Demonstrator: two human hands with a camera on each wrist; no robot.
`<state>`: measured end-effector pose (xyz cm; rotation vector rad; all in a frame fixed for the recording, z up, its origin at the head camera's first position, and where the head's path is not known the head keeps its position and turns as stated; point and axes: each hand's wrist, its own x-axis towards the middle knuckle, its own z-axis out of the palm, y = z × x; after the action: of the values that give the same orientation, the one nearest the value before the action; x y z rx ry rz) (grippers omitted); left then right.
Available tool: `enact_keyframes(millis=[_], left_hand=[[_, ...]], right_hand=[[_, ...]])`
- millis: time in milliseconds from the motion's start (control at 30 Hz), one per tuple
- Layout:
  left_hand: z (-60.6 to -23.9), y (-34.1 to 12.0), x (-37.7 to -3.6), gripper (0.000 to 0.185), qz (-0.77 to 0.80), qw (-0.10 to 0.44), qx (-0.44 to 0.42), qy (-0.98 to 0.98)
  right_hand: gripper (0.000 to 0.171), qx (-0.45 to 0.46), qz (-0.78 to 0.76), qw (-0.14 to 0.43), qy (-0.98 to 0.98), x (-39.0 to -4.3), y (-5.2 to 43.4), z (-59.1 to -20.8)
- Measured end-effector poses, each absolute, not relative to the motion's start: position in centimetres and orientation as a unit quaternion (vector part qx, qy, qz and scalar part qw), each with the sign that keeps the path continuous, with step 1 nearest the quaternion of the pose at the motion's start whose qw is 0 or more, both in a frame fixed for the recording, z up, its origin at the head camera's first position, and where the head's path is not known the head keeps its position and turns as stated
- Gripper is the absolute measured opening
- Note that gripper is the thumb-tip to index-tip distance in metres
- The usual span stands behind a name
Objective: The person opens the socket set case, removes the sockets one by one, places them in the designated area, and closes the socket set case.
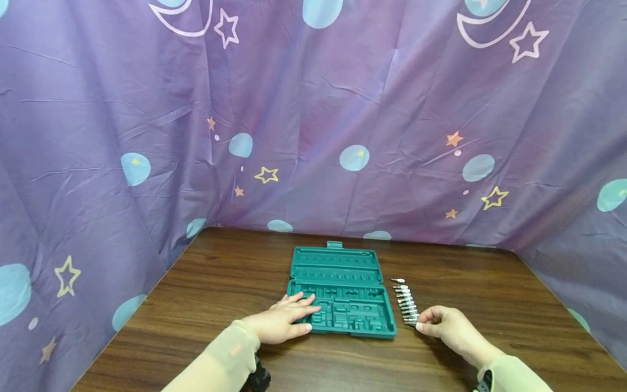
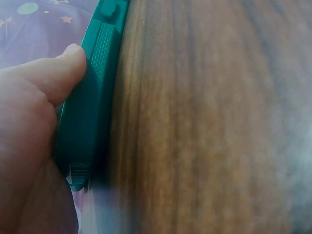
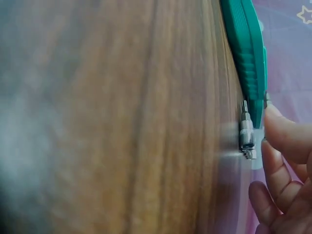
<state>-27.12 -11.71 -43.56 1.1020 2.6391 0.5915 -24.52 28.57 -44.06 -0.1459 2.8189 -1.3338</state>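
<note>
An open green plastic case lies on the table with moulded slots inside. My left hand rests on its left end, fingers spread over the slots. In the left wrist view the thumb lies along the outer side of the case. Right of the case, several silver bit sockets lie in a column. My right hand is at the near end of that column, pinching a small bit socket between thumb and fingers, which hide most of it. Beside it in that wrist view, another bit socket lies on the table.
The case's lid is folded back away from me, its latch at the far edge. Dark wood-grain tabletop stretches around the case. A purple curtain with stars and moons hangs behind and on both sides.
</note>
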Motion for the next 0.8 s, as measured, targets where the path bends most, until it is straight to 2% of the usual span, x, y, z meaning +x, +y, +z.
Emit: enact_keyframes(millis=[267, 533, 800], left_hand=[[-43.59, -11.67, -27.1, 0.052, 0.198, 0.105, 0.377, 0.899], [-43.91, -11.7, -27.28, 0.052, 0.193, 0.098, 0.378, 0.9], [-43.62, -11.69, -27.23, 0.052, 0.198, 0.112, 0.371, 0.9]], right_hand=[[0.019, -0.047, -0.416, 0.01, 0.908, -24.34, 28.73, -44.65], [0.027, -0.034, -0.364, -0.016, 0.931, -24.5, 28.41, -44.96], [0.03, -0.035, -0.368, -0.025, 0.929, -24.48, 28.21, -44.97]])
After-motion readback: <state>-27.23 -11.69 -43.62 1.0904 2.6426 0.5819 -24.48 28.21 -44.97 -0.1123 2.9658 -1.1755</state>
